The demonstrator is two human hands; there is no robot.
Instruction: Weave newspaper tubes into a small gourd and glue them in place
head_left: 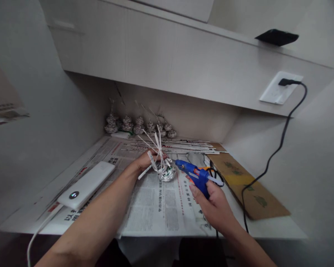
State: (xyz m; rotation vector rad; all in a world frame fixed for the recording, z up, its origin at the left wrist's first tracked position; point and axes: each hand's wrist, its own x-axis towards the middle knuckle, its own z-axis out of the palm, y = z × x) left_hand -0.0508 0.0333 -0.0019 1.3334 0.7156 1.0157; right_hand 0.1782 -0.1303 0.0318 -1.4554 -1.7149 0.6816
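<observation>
In the middle of the desk sits a small woven paper gourd point(166, 173), made of rolled newspaper strips whose loose ends stick up and out. My left hand point(148, 161) is closed on it from the left side, with part of the fingers hidden behind the strips. A blue hot glue gun point(193, 174) is in my right hand point(215, 205), fingers wrapped round its handle. Its nozzle points left, close to the gourd's upper right side; whether it touches cannot be made out. A whitish glue stick point(215, 180) juts from the gun's rear.
Newspaper point(144, 211) covers the desk. Rolled paper sticks point(183, 146) lie behind the gourd, and several finished woven gourds point(139, 125) line the back. A white power bank point(86, 185) lies left, cardboard point(247, 189) right. A black cable point(281, 142) hangs from the wall socket point(280, 89).
</observation>
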